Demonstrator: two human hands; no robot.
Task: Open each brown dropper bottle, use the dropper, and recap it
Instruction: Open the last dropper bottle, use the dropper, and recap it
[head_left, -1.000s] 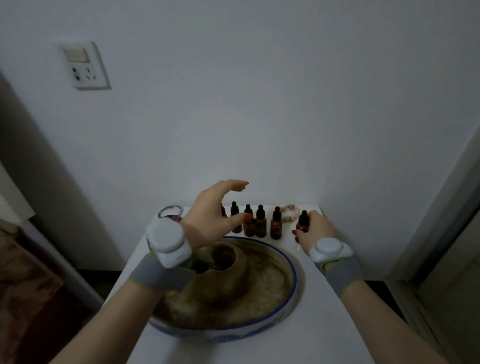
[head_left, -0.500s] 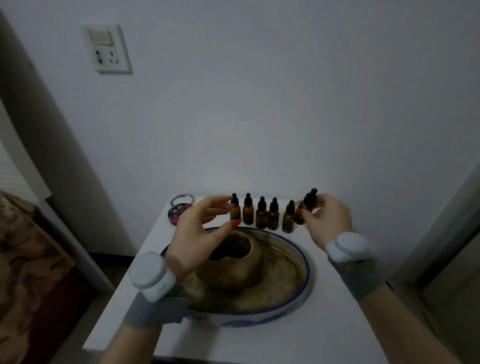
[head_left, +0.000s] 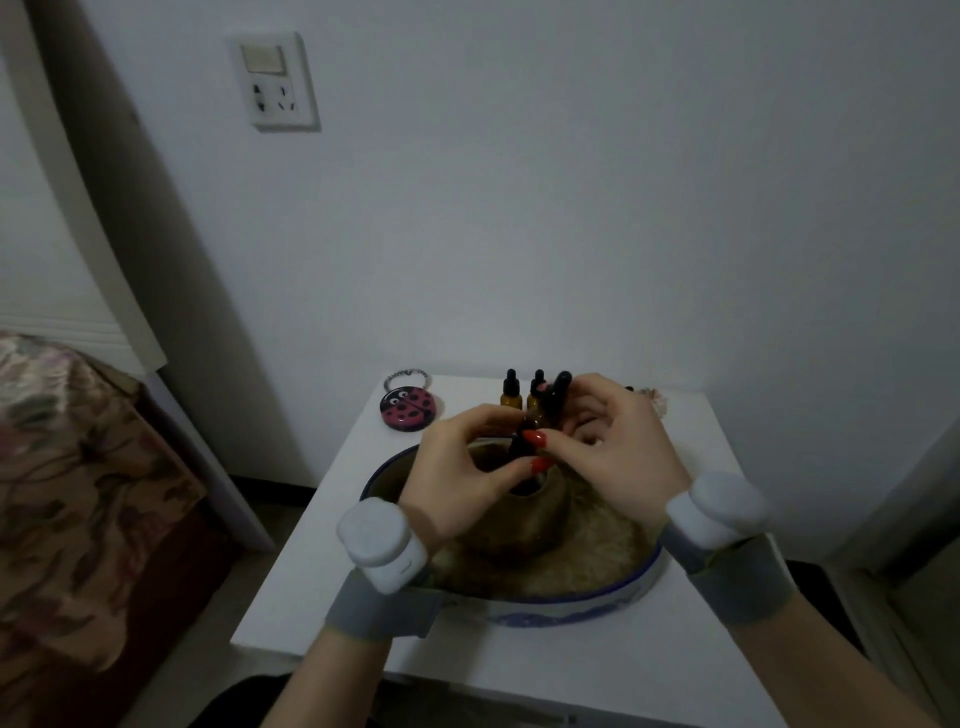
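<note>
- nearest at 6 o'clock: both forearms come in with grey straps and white pods (head_left: 383, 543) on the wrists, over the white table (head_left: 691, 447)
- the big blue-rimmed dish (head_left: 597, 605) sits mid-table with a brown pot (head_left: 540, 514) in it, same spot as a second ago
- left hand (head_left: 457, 467) is up over the pot now, thumb and fingers pinched on the lower, dark end of the bottle (head_left: 545, 410); a second ago it was hovering with fingers spread by the row, holding nothing
- right hand (head_left: 618, 452) has lifted that bottle off the right end of the row and brought it to the centre, fingers curled round it, black dropper cap (head_left: 561, 382) poking out the top
- so both hands are on one bottle, held tilted above the pot; my guess is the cap is about to get twisted off, can't tell if it's loose yet
- at 12 o'clock behind the hands: remaining bottles (head_left: 510, 392) standing capped against the wall, some hidden
- at 11 o'clock: ladybird tin (head_left: 410, 410) and a hair tie (head_left: 408, 375), untouched
- far up the wall at 10 o'clock: a socket plate (head_left: 275, 80)
</note>
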